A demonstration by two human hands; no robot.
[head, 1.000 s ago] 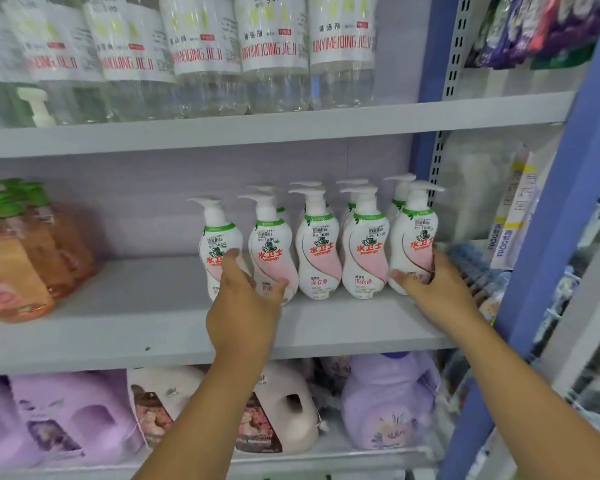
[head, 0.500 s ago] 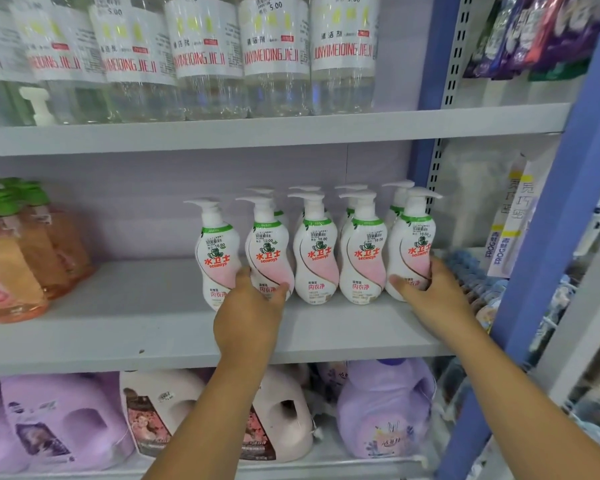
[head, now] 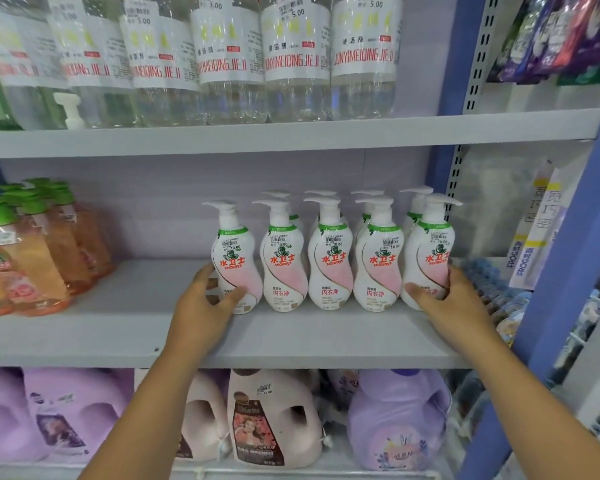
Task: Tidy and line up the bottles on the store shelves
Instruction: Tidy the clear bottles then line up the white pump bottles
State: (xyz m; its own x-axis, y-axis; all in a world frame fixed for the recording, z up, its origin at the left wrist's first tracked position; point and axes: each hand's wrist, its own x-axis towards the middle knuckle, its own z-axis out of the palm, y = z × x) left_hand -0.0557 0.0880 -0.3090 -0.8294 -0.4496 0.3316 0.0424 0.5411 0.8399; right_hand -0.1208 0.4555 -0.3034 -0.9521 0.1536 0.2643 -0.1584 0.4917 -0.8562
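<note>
Several white-and-pink pump bottles stand in two rows on the middle grey shelf (head: 291,341). My left hand (head: 205,303) grips the base of the leftmost front bottle (head: 234,258), thumb across its front and fingers round its left side. The rightmost front bottle (head: 430,251) has my right hand (head: 451,299) curled round its lower part, thumb in front. Between them three front bottles (head: 329,258) stand upright, side by side, with more bottles behind.
Orange bottles with green caps (head: 32,258) fill the shelf's left end. Clear labelled bottles (head: 291,64) line the shelf above. Purple and pink jugs (head: 274,420) stand below. A blue upright (head: 561,271) and boxed goods (head: 530,244) close off the right side.
My left hand moved from the gap between the first two bottles onto the leftmost bottle's base. That bottle now stands closer to its neighbour. My right hand stayed on the rightmost bottle.
</note>
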